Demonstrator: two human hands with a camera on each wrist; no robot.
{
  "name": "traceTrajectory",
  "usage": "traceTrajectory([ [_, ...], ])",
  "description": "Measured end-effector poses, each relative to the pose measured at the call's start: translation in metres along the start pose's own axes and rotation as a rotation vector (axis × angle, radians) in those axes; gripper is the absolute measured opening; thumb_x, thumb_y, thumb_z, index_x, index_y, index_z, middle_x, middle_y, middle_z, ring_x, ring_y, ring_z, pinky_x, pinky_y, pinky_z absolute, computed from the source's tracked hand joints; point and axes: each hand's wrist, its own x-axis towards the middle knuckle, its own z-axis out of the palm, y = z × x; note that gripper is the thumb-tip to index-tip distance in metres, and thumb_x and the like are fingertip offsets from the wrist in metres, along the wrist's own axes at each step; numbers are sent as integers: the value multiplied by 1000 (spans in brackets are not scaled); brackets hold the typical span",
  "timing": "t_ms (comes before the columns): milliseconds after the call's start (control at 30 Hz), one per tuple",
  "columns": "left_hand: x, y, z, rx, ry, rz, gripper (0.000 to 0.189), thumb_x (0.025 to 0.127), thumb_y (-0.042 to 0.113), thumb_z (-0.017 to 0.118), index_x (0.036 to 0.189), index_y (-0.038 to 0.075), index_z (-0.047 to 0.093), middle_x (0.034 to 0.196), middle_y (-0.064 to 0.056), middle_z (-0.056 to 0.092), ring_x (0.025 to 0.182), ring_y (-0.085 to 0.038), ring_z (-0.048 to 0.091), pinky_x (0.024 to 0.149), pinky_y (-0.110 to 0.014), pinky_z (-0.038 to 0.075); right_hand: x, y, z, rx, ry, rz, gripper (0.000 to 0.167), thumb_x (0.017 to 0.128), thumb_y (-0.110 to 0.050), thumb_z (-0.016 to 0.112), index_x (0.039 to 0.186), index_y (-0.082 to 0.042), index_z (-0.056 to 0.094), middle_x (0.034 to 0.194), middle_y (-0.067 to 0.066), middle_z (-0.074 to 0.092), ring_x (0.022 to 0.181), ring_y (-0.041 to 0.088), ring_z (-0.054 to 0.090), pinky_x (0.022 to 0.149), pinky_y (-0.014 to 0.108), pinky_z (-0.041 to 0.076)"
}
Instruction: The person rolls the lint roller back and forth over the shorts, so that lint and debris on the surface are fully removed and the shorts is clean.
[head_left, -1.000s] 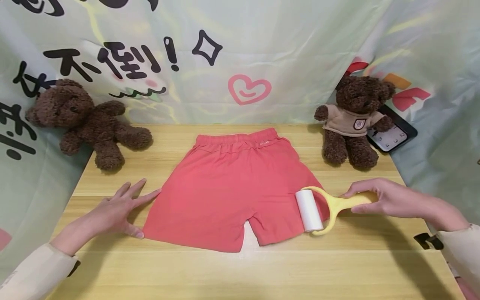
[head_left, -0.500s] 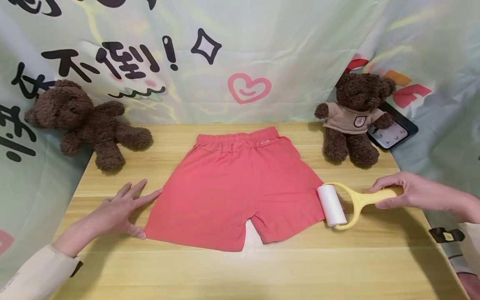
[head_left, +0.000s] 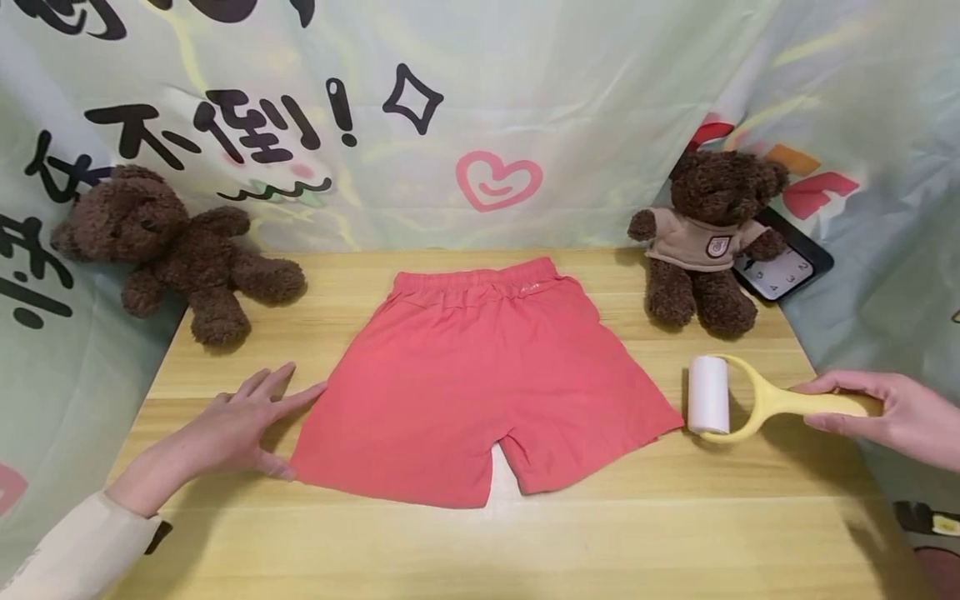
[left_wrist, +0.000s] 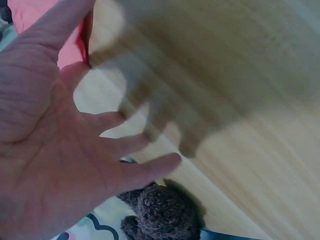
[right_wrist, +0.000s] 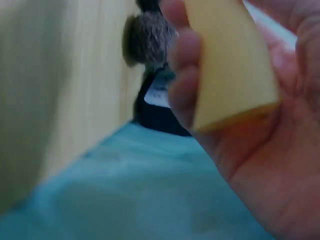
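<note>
Red shorts (head_left: 465,375) lie spread on the wooden table, waistband toward the back wall. My left hand (head_left: 236,425) has its fingers spread at the left edge of the shorts, forefinger and thumb tips right at the fabric. In the left wrist view that hand (left_wrist: 75,135) shows its palm, fingers apart. With my right hand (head_left: 892,412) I grip the yellow handle of a lint roller (head_left: 708,396), whose white roll is just right of the shorts' right leg corner. The right wrist view shows fingers curled round the yellow handle (right_wrist: 232,65).
A brown teddy bear (head_left: 183,246) leans at the back left. Another bear (head_left: 701,237) in a beige shirt sits at the back right, before a black-framed clock (head_left: 787,262). A printed cloth (head_left: 585,108) hangs behind the table (head_left: 525,550).
My right hand has moved right with the lint roller, off the right leg of the shorts and past its edge. My left hand stays in place.
</note>
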Motion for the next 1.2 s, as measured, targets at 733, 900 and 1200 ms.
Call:
traceTrajectory([
  [733,30,-1,15,23,214,52,104,90,73,78,172,23,40,175,-26,23,156,-55,26,106,-84,28,-15,-75,148,347,376,280,42,113,-11,60,153,-2,53,109,-23,56,95,-1,49,76,14,42],
  [900,32,2,16,45,236,57,103,90,71,79,172,21,40,173,-29,26,153,-57,28,105,-85,29,-10,-81,161,339,378,322,50,114,-13,58,156,11,44,110,-24,53,97,-2,47,78,12,40],
  [1200,31,5,17,-4,236,24,100,94,67,78,172,20,38,175,-28,24,155,-58,23,108,-84,24,-4,-86,166,315,333,341,56,115,-16,57,160,12,39,131,8,54,103,-4,44,80,9,40],
])
